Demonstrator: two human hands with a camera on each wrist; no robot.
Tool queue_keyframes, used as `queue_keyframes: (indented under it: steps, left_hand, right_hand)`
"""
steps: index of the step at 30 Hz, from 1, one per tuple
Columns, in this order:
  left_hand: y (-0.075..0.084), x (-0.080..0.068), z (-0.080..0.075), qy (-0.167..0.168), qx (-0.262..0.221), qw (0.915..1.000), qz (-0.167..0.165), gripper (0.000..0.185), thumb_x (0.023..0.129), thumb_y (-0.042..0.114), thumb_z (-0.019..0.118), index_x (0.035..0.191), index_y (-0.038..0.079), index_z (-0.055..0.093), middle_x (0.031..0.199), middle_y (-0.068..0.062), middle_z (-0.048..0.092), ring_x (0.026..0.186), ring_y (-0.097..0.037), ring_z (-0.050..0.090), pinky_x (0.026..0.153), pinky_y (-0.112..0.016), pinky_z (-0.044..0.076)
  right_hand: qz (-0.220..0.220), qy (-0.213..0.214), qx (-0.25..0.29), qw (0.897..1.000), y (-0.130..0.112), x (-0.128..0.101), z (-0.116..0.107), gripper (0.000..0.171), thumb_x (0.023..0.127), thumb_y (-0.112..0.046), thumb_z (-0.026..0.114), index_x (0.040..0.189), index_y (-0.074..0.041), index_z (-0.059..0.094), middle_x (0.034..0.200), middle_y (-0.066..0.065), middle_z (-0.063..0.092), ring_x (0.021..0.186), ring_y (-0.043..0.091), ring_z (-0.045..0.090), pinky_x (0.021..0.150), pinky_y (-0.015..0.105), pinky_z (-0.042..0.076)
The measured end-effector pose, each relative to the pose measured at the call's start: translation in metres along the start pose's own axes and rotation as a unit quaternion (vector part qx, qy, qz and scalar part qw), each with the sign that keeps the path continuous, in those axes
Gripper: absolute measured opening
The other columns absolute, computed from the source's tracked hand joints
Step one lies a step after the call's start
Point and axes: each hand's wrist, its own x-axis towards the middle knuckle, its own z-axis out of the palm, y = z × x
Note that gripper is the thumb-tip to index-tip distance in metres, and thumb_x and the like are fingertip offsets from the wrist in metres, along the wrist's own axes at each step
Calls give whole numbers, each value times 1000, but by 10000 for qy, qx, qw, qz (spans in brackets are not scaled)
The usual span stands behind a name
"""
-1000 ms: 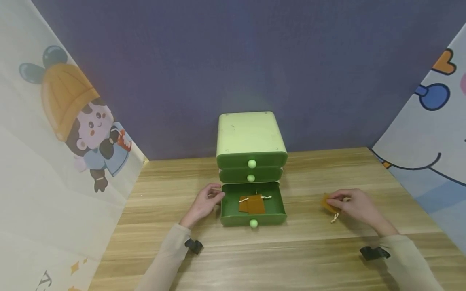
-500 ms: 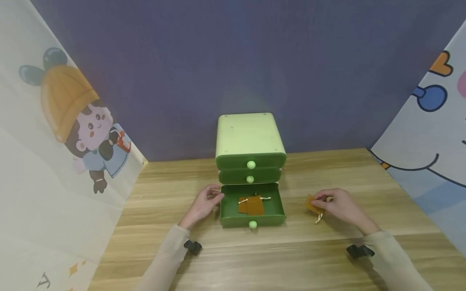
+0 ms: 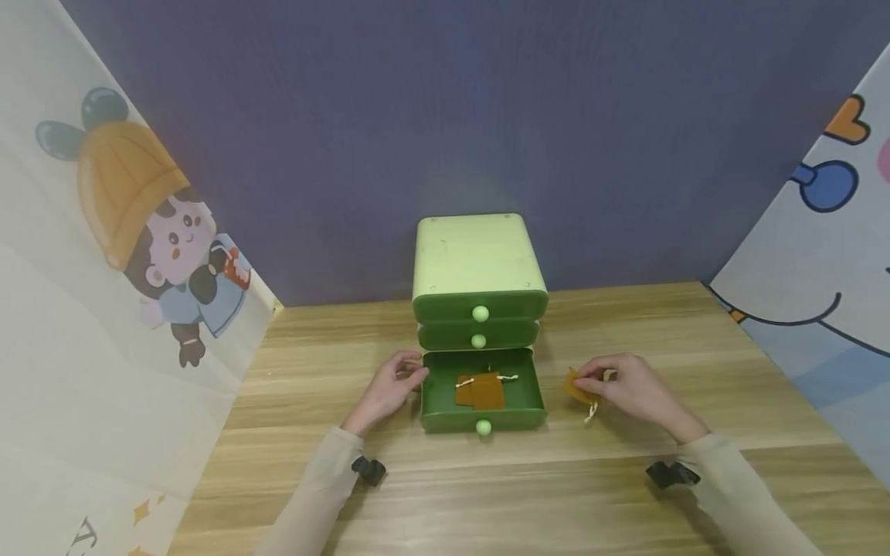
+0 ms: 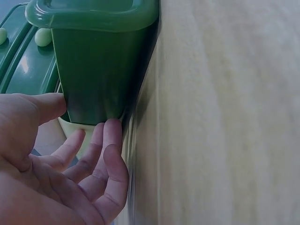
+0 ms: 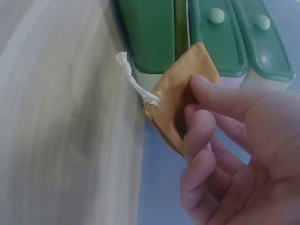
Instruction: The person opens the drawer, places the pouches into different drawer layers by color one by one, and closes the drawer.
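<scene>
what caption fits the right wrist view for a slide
Right hand pinches a small brown drawstring pouch beside the green plastic drawer unit.

Head view: from above and behind, facing down toward twelve o'clock across the wooden table (image 3: 626,494), far enough to frame both forearms. Left wrist view: pressed close against the open bottom drawer (image 4: 101,70), at nine o'clock of it. Right wrist view: equally close at three o'clock, sharing that drawer (image 5: 147,35).

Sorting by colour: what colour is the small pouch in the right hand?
Orange-brown, with a white drawstring; the pouch shows best in the right wrist view.
</scene>
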Motion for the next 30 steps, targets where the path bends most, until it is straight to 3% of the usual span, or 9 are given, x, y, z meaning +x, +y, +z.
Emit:
queue_keyframes:
  steps: [16,24,30]
  left_hand:
    - [-1,-1,1,17,-31,10000,-3,42,105,13,67,142,-3,57,130,-26,68,124,-45,67,103,-49,61]
    - [0,-2,1,36,-45,10000,1,43,105,14,66,143,-3,56,131,-26,68,126,-45,66,105,-50,60]
    - [0,-2,1,8,-6,10000,5,44,105,15,67,144,-3,56,131,-27,68,126,-46,66,105,-51,60]
  right_hand:
    - [-267,-28,266,9993,-32,15,6,6,96,-26,81,98,-20,83,86,-4,75,60,8,55,51,24,47]
    - [-494,17,507,9975,-48,23,13,9,96,-18,79,102,-12,82,90,2,76,54,8,56,47,24,46]
    - [-497,54,648,9966,-59,29,16,13,99,-19,77,106,-10,81,96,7,77,52,18,60,46,25,46]
